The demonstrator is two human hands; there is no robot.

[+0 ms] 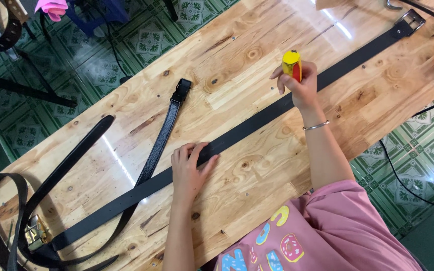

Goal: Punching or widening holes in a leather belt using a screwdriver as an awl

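Long black belt point(257, 123) stretched flat and diagonal across the wooden table point(257, 45), silver buckle point(412, 19) at the far right end. Pressed down mid-length by the left hand point(189, 168), fingers spread flat. Gripped upright in the right hand point(300, 85): a yellow and red tool point(292, 64). Second belt point(159, 145) alongside, crossing under. Green patterned floor point(146, 40) below.

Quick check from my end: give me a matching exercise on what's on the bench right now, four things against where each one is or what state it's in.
1. left hand
2. right hand
3. silver belt buckle
4. narrow black belt

a. far right end of the long black belt
b. pressed flat on the long belt
c. gripping a yellow and red tool
d. passes under the long belt

Pairs: 1-b, 2-c, 3-a, 4-d
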